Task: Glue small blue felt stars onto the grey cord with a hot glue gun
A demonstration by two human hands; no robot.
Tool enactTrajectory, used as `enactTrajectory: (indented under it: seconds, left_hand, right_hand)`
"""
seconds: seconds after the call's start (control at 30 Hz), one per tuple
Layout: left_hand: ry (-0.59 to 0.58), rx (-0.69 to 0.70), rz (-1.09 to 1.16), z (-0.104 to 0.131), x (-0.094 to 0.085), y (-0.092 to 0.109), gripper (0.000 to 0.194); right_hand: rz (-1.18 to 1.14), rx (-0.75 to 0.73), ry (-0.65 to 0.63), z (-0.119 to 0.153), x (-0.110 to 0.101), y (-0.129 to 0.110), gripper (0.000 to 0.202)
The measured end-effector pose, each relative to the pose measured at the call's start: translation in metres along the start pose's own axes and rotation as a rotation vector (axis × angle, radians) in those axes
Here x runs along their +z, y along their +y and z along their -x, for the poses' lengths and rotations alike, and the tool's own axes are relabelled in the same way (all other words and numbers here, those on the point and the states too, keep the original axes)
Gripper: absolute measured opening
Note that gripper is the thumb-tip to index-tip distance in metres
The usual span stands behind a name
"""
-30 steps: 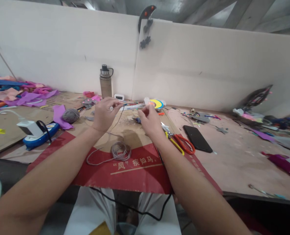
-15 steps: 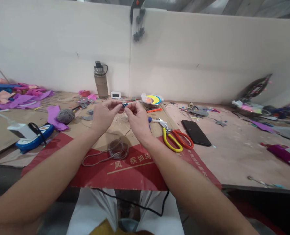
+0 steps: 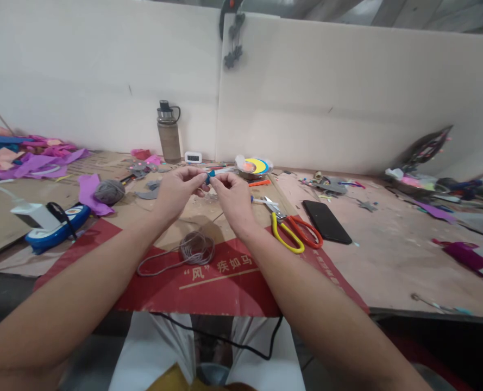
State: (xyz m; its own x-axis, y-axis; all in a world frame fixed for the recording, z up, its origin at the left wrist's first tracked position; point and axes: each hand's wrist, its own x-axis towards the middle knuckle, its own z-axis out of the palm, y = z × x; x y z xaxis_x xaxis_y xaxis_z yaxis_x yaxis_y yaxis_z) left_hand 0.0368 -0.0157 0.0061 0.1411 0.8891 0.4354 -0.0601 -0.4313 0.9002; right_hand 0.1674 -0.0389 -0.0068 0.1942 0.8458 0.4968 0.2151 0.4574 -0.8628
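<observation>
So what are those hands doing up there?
The left hand and the right hand are close together, pinching a tiny blue thing between their fingertips. It's too small to tell what it is. Below them, a loose coil of gray string lies on the red printed sheet. The scissors lie beside the black phone.

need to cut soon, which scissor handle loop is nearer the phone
The red loop, on the right beside the phone; the yellow loop lies farther left.
</observation>
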Motion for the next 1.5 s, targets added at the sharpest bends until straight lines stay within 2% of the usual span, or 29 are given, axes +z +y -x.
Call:
enactTrajectory:
  seconds: [0.37, 0.77, 1.1, 1.5]
  left_hand:
    - [0.014, -0.045, 0.044, 0.0, 0.002, -0.002, 0.021]
    - [0.035, 0.011, -0.009, -0.003, 0.001, -0.007, 0.014]
    - [0.033, -0.089, -0.023, 0.001, 0.002, 0.0, 0.015]
    - [-0.039, -0.106, 0.021, 0.0, 0.001, -0.001, 0.013]
  right_hand:
    - [0.038, 0.054, 0.014, 0.0, -0.002, -0.005, 0.012]
    - [0.067, 0.061, 0.014, 0.001, -0.002, -0.009, 0.014]
    - [0.072, 0.041, 0.05, 0.001, 0.0, -0.006, 0.012]
    - [0.021, 0.071, -0.005, 0.003, -0.003, -0.012, 0.012]
